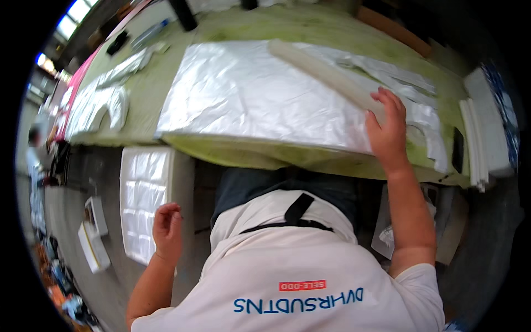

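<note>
My right hand is at the right side of the table, thumb and fingers around the near end of a long translucent whitish tube. The tube slants away to the far left, slightly blurred, over a flat silvery plastic sheet. This wrinkled sheet covers the middle of the table and reaches its front edge. My left hand hangs below the table edge with curled fingers and nothing visible in them. It is beside a tall stack of clear plastic bags.
The greenish table also bears cut plastic pieces at the left and silvery strips at the right. A dark phone and white rods lie by the right edge. An open carton stands below; white boxes are on the floor.
</note>
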Tool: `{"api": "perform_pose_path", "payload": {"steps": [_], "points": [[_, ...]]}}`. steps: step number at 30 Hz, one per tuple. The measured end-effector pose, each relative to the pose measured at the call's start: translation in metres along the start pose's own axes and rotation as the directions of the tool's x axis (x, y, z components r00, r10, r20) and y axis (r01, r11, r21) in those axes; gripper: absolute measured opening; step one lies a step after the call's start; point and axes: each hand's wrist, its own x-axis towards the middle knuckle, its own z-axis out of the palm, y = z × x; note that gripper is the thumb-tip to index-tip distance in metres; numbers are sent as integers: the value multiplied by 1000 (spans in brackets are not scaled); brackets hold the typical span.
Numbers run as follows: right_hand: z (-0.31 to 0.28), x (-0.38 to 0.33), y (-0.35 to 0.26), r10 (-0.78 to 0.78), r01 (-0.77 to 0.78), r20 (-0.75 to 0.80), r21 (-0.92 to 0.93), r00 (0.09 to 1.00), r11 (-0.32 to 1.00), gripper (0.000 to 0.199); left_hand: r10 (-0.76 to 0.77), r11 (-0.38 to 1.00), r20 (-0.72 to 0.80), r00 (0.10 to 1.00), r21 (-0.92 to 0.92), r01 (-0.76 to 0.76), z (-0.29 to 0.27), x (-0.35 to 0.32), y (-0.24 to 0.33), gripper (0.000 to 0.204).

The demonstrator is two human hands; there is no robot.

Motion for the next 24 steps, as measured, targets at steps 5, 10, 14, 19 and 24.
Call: {"api": "perform_pose_path", "payload": {"steps": [5,10,14,19,24], "points": [[-16,21,78,126,-80,282,-168,951,983,49,302,951,362,882,-55,-303,87,66,35,24],[-24,9,35,47,-25,553,-47,832,999,56,450,821,552,702,54,-568,195,126,94,35],[-31,-23,-20,226,-294,549,38,805,955,61,432,836,599,674,15,-549,287,162,127,53],[-28,-69,-54,373,-523,444,283,814,804,71,452,701,735,506,58,-711,352,181,114,52],[-16,-83,-60,430,-605,435,449,791,658,76,438,679,754,489,79,-730,347,177,119,51]]}}
